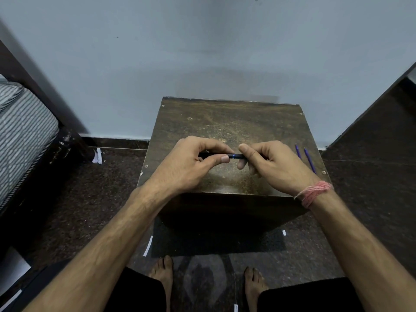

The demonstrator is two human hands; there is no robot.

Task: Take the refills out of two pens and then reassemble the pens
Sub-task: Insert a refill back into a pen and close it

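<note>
pen (234,156) betw fingers (221,159) of both hands

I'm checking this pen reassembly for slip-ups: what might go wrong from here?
1. The two refills lie near the table's right edge, close to the right hand; a wrist nudge might roll them off.
2. Both hands pinch the pen above the table; a slipped part could drop.

bare forearms, pink thread wristband (314,192), black shorts (304,296), bare feet (253,282)
</note>
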